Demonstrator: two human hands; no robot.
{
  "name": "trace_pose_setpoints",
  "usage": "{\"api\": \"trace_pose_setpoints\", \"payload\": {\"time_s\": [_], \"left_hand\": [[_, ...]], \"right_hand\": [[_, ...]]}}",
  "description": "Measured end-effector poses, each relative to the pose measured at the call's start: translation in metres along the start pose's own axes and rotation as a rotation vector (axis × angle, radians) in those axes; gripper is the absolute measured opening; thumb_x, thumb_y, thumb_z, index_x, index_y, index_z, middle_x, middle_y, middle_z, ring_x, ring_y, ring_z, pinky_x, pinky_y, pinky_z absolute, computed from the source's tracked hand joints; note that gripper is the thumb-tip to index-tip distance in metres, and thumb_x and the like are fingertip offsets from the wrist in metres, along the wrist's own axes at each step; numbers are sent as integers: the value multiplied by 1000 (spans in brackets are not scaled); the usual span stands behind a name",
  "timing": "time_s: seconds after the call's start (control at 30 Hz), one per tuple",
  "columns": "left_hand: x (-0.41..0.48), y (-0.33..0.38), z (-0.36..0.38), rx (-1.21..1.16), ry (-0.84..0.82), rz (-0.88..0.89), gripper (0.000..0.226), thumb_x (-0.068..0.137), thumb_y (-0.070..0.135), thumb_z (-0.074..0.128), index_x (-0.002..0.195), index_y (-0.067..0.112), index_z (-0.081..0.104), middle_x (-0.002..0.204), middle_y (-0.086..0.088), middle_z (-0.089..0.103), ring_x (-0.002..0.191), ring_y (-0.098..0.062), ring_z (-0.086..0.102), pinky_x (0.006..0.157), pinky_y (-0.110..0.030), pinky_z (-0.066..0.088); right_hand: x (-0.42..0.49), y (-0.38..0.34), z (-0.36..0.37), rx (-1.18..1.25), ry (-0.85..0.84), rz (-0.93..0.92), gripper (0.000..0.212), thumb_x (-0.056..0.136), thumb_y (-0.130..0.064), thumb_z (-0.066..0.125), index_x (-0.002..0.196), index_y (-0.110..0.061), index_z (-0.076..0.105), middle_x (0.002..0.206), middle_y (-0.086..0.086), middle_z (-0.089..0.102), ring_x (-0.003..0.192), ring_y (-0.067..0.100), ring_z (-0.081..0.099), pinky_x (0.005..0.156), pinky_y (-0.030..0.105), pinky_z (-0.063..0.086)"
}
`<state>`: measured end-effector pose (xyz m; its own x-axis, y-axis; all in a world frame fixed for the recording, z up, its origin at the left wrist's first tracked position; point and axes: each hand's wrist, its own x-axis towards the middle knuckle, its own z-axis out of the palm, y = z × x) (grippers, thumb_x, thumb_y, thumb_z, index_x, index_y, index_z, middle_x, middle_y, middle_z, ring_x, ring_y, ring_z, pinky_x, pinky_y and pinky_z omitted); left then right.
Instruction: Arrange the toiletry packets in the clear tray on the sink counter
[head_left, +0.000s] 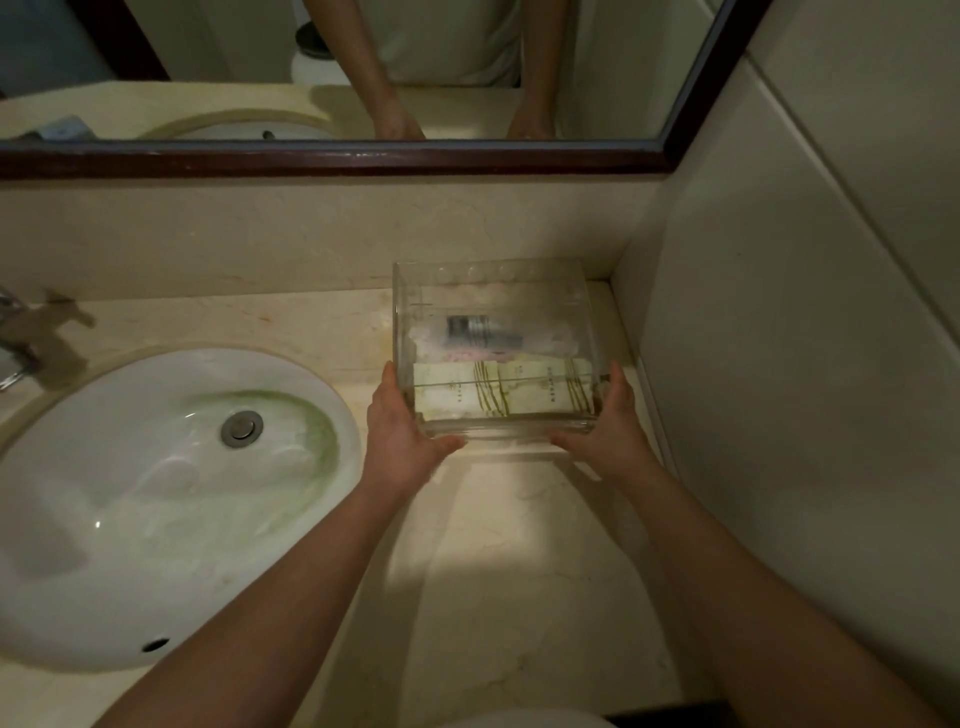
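A clear plastic tray (415, 291) sits on the beige counter, near the back right corner. Inside lie cream toiletry packets (519, 387) with dark stripes along the front, and behind them a pink packet and a small packet with a dark label (480, 332). My left hand (402, 423) grips the tray's front left corner. On the front right corner, my right hand (608, 423) holds the tray the same way. Both thumbs rest against its side walls.
A white oval sink (156, 499) with a metal drain fills the left of the counter, a tap (15, 338) at its far left. A dark-framed mirror (332, 158) runs along the back wall. A pale wall stands close on the right.
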<state>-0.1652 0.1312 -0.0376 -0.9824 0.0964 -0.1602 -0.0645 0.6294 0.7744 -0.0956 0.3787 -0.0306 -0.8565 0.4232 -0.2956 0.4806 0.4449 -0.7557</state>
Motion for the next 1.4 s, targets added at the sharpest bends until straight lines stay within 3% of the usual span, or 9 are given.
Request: {"api": "trace_pose_setpoints", "payload": {"time_s": [0.23,0.5,0.63,0.77,1.07,1.23,1.4], "left_hand": [[6,4,6,10,91,-8,116,48,42,91,142,14,30,131,-10,50,122,-29,44,104,-47,41],[17,6,11,19,154,-90,96,45,50,89,124,16,48,115,-5,60,108,-29,53,90,-46,49],[22,11,12,24,176,-160,85,51,46,89,118,10,52,115,-9,59,109,-32,51,90,-47,48],[27,17,14,40,202,-198,76,56,48,87,110,6,53,112,-12,56,106,-34,49,87,-45,47],[27,29,14,73,237,-270,76,59,48,86,111,6,51,115,-13,54,108,-35,48,87,-46,45],[25,28,15,87,216,-263,75,60,48,85,112,6,51,114,-12,53,107,-35,48,89,-48,46],[28,3,3,-97,122,-229,70,56,49,86,108,11,57,98,-6,66,86,-26,66,78,-43,56]], "right_hand": [[8,-5,1,-85,90,4,117,65,-37,86,152,-22,8,154,2,22,131,23,43,105,35,41],[20,-14,-2,-145,123,23,108,68,-38,84,150,-13,19,153,8,26,133,28,41,105,38,38],[28,-20,-4,-179,110,54,106,71,-40,82,150,-9,20,154,11,25,136,30,38,105,38,36],[36,-23,-3,-214,145,69,97,67,-45,82,142,-6,34,142,14,40,124,32,49,96,38,44],[43,-28,-4,-324,208,69,80,68,-49,80,126,-3,49,127,16,51,113,36,55,88,39,46],[39,-28,-3,-346,196,77,77,70,-50,78,125,-4,49,128,16,50,112,36,56,85,38,46],[40,-27,-5,-219,112,99,72,73,-40,79,125,-2,47,127,20,51,109,36,57,86,41,51]]}}
